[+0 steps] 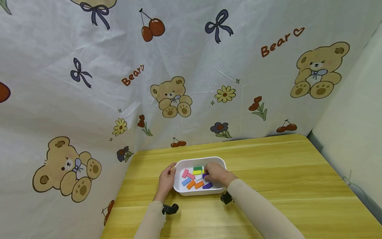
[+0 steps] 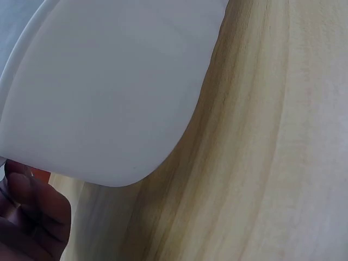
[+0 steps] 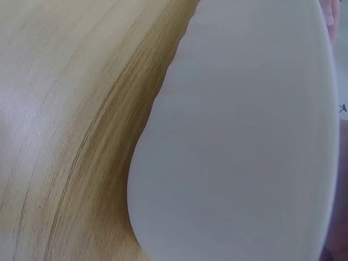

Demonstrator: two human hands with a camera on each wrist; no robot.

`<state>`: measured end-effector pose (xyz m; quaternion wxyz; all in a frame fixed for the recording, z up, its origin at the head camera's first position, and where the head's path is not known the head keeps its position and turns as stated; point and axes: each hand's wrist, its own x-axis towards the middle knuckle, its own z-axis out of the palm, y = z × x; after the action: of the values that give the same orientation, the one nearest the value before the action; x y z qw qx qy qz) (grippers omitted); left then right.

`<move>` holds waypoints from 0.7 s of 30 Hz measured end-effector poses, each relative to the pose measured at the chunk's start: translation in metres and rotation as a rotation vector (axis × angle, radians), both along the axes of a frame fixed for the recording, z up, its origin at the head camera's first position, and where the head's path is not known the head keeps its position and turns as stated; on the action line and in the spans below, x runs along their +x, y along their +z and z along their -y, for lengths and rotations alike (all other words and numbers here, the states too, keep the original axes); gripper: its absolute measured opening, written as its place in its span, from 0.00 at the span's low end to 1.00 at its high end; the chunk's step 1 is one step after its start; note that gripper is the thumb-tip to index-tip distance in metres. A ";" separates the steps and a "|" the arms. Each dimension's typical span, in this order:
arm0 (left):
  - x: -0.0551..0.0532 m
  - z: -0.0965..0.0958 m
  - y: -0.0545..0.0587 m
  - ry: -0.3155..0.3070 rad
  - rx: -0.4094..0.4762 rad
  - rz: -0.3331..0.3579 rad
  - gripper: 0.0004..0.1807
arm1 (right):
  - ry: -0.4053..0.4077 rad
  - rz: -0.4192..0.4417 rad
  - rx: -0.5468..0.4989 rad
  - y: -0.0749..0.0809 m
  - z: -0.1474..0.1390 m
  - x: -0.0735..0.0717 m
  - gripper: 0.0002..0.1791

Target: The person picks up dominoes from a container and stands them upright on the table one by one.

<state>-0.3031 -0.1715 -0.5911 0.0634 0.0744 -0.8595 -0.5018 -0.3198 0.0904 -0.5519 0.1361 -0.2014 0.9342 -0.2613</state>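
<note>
A white plastic box (image 1: 199, 193) with rounded corners stands on the table, holding several small coloured blocks. My left hand (image 1: 165, 182) grips its left end at the rim; in the left wrist view the curled fingers (image 2: 46, 212) show beside the box's wall. Reaching in over the right side, my right hand (image 1: 217, 173) has its fingertips down among the blocks. A purple block (image 1: 204, 176) shows between its thumb and fingers, partly covered by them. In the right wrist view the box's outer wall (image 3: 234, 141) hides most of this hand.
Pink (image 1: 185, 173), blue (image 1: 186, 181), orange (image 1: 199, 184), green (image 1: 197, 168) and yellow (image 1: 197, 172) blocks lie loose in the box, with another purple block (image 1: 207, 186) near its front wall. Behind the wooden table (image 1: 283, 172) hangs a bear-print cloth (image 1: 191, 59).
</note>
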 end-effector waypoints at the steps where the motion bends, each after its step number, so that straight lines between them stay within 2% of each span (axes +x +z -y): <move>1: 0.000 0.000 0.000 0.002 -0.003 -0.005 0.18 | 0.005 -0.010 -0.006 0.000 0.000 -0.001 0.04; 3: 0.000 0.000 -0.002 0.005 -0.006 -0.013 0.18 | 0.010 -0.017 -0.025 0.000 0.000 -0.001 0.05; 9: 0.000 0.000 -0.003 0.009 0.009 -0.016 0.18 | 0.039 -0.016 -0.086 0.000 -0.003 -0.005 0.18; 16: 0.000 0.001 -0.004 0.000 0.010 -0.004 0.19 | 0.092 -0.080 -0.134 0.005 -0.007 -0.007 0.15; 21: 0.000 0.001 -0.004 0.000 0.017 -0.001 0.19 | 0.088 -0.111 -0.160 0.011 -0.012 -0.006 0.12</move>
<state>-0.3033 -0.1727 -0.5954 0.0632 0.0750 -0.8552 -0.5090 -0.3255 0.1029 -0.5407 0.0787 -0.2667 0.9066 -0.3173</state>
